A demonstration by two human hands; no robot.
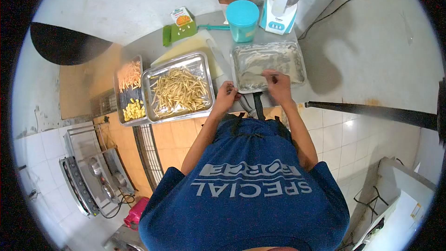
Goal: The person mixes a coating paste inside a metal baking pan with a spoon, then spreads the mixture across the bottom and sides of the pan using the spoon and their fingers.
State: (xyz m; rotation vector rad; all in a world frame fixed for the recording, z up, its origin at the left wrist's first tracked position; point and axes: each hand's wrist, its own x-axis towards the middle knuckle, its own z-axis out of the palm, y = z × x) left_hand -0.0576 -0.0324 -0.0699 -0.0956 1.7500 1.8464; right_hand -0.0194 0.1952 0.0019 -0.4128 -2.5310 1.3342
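A metal tray with a layer of white powder, like flour, lies in front of me on the table. My right hand is over its near side, fingers closed on a thin metal utensil that looks like a spoon; its exact kind is unclear. At the tray's near left corner, my left hand has its fingers curled at the rim. Left of that hand sits a larger metal tray of cut pale strips, like potato sticks.
Further left, a narrow tray holds orange shreds and yellow pieces. Behind stand a teal-lidded container, a blender, a green board with a packet and a pale cutting board. A black handle juts from the table's front edge.
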